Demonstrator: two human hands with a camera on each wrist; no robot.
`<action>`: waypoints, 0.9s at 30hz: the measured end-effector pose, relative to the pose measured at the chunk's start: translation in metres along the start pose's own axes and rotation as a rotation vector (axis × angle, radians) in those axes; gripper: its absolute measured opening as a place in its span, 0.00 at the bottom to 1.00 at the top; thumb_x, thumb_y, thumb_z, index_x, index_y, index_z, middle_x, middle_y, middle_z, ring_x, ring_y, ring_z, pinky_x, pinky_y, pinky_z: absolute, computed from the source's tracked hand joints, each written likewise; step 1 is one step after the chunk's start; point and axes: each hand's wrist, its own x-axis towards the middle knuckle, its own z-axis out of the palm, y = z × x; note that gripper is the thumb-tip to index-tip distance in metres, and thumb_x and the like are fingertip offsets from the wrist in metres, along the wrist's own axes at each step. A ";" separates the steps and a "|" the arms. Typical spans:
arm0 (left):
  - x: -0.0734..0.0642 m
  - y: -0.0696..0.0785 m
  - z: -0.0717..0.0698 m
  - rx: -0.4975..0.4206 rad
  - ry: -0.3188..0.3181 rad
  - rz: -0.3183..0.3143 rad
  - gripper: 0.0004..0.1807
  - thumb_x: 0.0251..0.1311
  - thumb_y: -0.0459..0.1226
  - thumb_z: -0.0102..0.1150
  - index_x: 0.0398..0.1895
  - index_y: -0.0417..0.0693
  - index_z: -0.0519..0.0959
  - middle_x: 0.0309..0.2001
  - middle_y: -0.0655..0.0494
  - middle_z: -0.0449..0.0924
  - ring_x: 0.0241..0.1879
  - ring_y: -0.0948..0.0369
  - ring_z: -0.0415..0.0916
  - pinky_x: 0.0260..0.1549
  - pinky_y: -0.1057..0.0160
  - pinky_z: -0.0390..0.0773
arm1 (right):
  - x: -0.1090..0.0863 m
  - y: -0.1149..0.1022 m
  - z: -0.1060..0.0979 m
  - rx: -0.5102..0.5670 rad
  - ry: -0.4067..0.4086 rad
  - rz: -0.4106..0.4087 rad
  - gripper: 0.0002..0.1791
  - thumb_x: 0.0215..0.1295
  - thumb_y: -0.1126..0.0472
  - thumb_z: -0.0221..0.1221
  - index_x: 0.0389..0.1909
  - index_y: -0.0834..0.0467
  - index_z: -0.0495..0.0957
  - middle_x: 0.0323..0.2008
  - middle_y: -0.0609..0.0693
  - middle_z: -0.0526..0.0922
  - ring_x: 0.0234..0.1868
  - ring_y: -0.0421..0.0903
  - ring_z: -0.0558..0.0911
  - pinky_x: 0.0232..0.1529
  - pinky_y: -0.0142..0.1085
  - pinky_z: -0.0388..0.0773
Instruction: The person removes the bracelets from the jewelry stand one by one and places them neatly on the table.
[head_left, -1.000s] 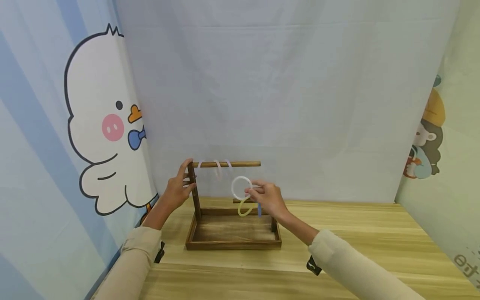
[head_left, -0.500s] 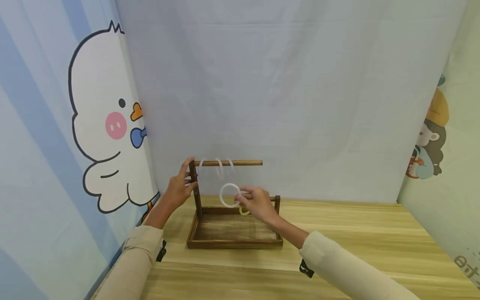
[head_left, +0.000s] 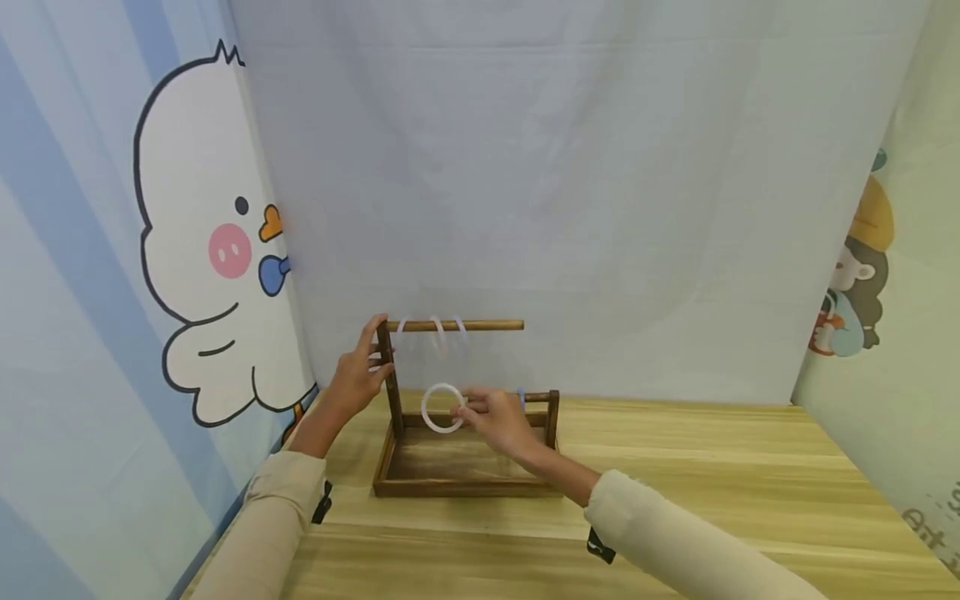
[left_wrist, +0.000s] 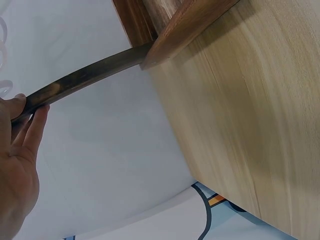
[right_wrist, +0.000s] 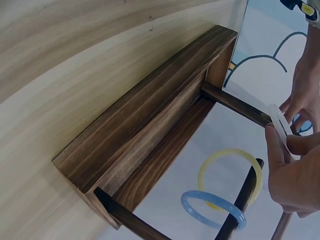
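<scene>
My left hand point(head_left: 356, 379) grips the tall post point(head_left: 390, 392) of a dark wooden rack near its top, thumb and fingers on either side. My right hand point(head_left: 498, 421) pinches a white ring point(head_left: 424, 408) by its right edge, in front of the rack and above its tray base point(head_left: 468, 490). Several pale, see-through rings point(head_left: 440, 335) hang on the upper bar point(head_left: 495, 326). On the lower bar point(head_left: 540, 397) hang a blue ring point(right_wrist: 200, 217) and a yellow ring point(right_wrist: 201, 175). In the head view the right hand hides the yellow one.
The rack stands on a light wood-grain table point(head_left: 712, 483). A pale grey curtain point(head_left: 600, 208) hangs close behind it. At the left is a blue cloth with a cartoon bird point(head_left: 195, 167); another printed cloth point(head_left: 922, 333) is at the right.
The right hand has moved left and down with the white ring, away from the lower bar's right end. The left hand keeps its place on the post.
</scene>
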 end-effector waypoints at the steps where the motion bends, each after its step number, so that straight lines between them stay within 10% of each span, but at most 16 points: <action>1: 0.000 0.000 0.000 0.002 0.000 0.001 0.49 0.65 0.20 0.64 0.82 0.56 0.50 0.56 0.30 0.82 0.50 0.36 0.85 0.48 0.44 0.88 | 0.000 0.001 0.002 0.003 -0.005 -0.001 0.17 0.74 0.75 0.58 0.60 0.74 0.77 0.44 0.68 0.88 0.47 0.61 0.89 0.43 0.33 0.89; 27: -0.003 -0.004 0.010 0.026 0.000 0.036 0.49 0.63 0.19 0.65 0.81 0.55 0.52 0.54 0.31 0.83 0.49 0.37 0.85 0.47 0.45 0.89 | -0.024 0.028 0.037 0.010 -0.072 -0.022 0.18 0.74 0.74 0.58 0.62 0.71 0.77 0.42 0.66 0.89 0.42 0.61 0.90 0.40 0.45 0.91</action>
